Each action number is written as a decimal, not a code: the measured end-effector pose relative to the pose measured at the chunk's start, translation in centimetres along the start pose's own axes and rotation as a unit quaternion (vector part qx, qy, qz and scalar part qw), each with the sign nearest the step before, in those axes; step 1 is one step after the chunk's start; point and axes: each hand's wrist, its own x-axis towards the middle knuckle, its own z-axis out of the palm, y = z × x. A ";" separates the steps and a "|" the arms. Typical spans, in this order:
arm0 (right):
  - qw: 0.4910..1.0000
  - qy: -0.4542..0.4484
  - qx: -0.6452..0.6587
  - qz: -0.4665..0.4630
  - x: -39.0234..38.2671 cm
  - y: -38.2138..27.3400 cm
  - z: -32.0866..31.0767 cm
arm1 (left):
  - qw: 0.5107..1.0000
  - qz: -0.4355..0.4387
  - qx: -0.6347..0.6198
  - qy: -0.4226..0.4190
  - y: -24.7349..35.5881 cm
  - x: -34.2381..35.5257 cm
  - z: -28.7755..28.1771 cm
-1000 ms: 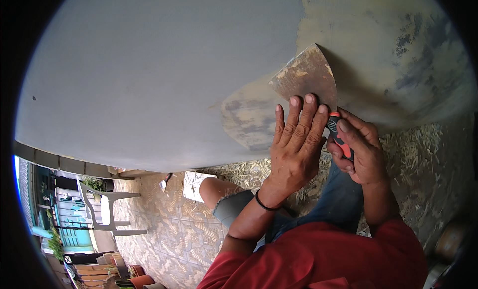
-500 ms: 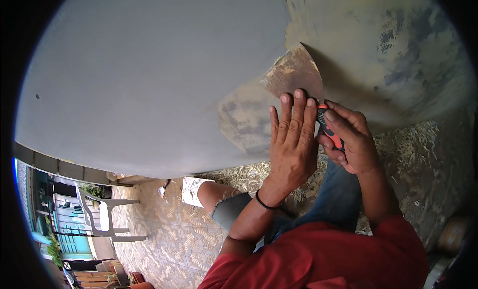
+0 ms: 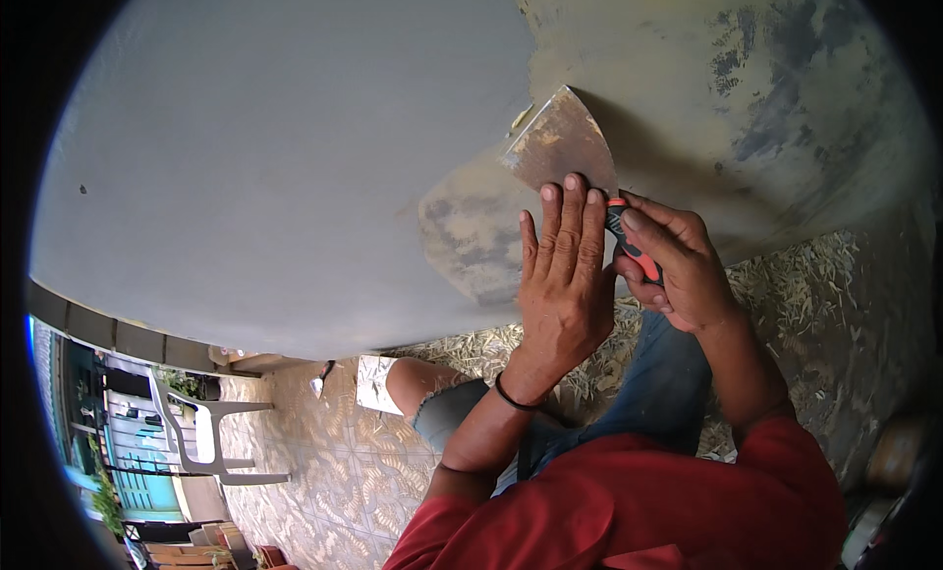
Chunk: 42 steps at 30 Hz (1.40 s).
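Note:
My right hand point(image 3: 678, 265) is closed round the red and black handle of a scraper point(image 3: 562, 145). Its wide, stained blade lies against a large curved grey surface point(image 3: 295, 157), edge towards the upper left. Flat on the blade's lower part rest the outstretched fingers of my left hand point(image 3: 568, 295), which wears a black band at the wrist. At the blade's edge a thin yellowish sliver point(image 3: 521, 116) stands off the surface. Around the blade, a tan, dark-smudged area point(image 3: 476, 231) borders the smooth grey coating, and a larger tan area with dark patches point(image 3: 776, 79) spreads to the right.
Pale shavings point(image 3: 810, 270) litter the ground below the curved surface. On the patterned tiled floor point(image 3: 334, 462) lies a small tool with a dark handle point(image 3: 322, 376), left of a whitish sheet point(image 3: 373, 383) by my knee. A grey plastic chair point(image 3: 211, 437) stands at the left.
Both hands and the scraper appear slightly further left on the surface. A thin sliver now shows at the blade's edge. The grip is the same.

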 end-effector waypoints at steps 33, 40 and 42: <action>0.999 0.030 -0.008 0.020 -0.4 -1.5 -1.5 | 1.000 0.014 -0.003 -0.001 1.9 0.5 1.1; 0.992 -0.083 -0.099 -0.011 3.5 -4.6 2.3 | 0.993 -0.015 -0.002 0.114 0.2 2.9 -0.9; 0.993 -0.065 -0.102 -0.014 2.3 -4.0 1.6 | 0.996 -0.007 -0.023 0.088 0.4 2.3 -1.2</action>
